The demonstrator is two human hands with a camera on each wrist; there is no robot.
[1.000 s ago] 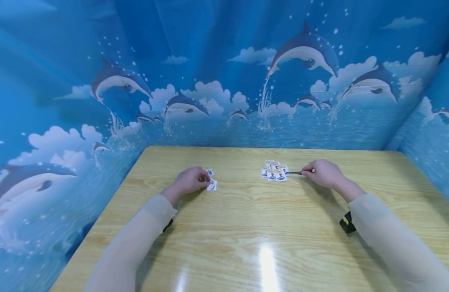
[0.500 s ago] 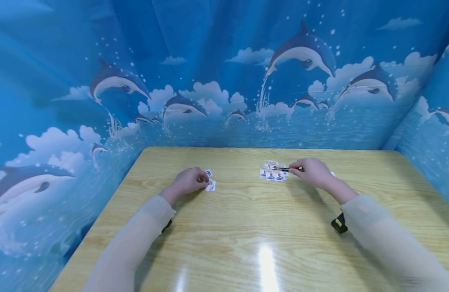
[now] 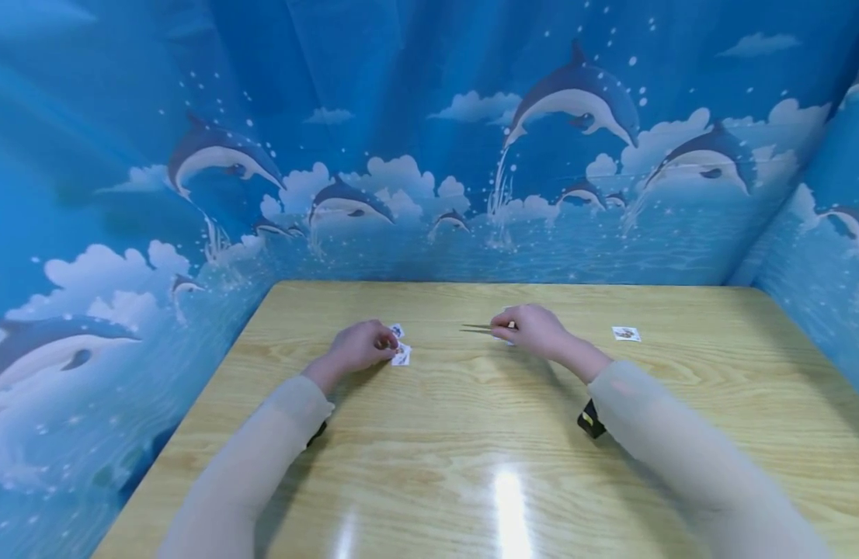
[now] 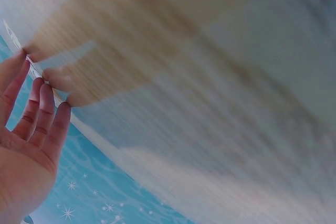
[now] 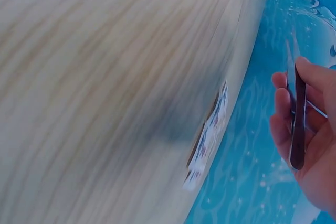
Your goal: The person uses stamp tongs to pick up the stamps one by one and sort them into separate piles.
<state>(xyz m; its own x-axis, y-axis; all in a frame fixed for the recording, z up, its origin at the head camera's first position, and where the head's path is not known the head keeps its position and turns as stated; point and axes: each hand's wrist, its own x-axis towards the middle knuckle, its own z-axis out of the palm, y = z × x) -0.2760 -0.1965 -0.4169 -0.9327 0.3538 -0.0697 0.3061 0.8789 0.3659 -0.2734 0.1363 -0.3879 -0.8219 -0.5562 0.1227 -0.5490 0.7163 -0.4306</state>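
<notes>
At the left, my left hand (image 3: 363, 344) touches a small white picture card (image 3: 401, 355) with its fingertips, and another card (image 3: 397, 331) lies just behind it. In the left wrist view the fingers (image 4: 47, 114) look fairly straight, their tips at the tabletop. My right hand (image 3: 534, 331) grips a pair of dark tweezers (image 5: 297, 124) between thumb and fingers, above the table. The tweezers' slim tips point left and stand slightly apart; I see no card between them. Beneath the right hand, a cluster of picture cards (image 5: 210, 129) lies mostly hidden in the head view.
A single picture card (image 3: 626, 334) lies to the right of the right hand. The wooden table (image 3: 436, 435) ends at a blue dolphin-print curtain (image 3: 401, 217) behind and at the sides. A black device (image 3: 592, 420) sits at the right wrist.
My right hand has moved left with the tweezers, from beside the card cluster to over it, uncovering the single card at the right. The left hand stays in place.
</notes>
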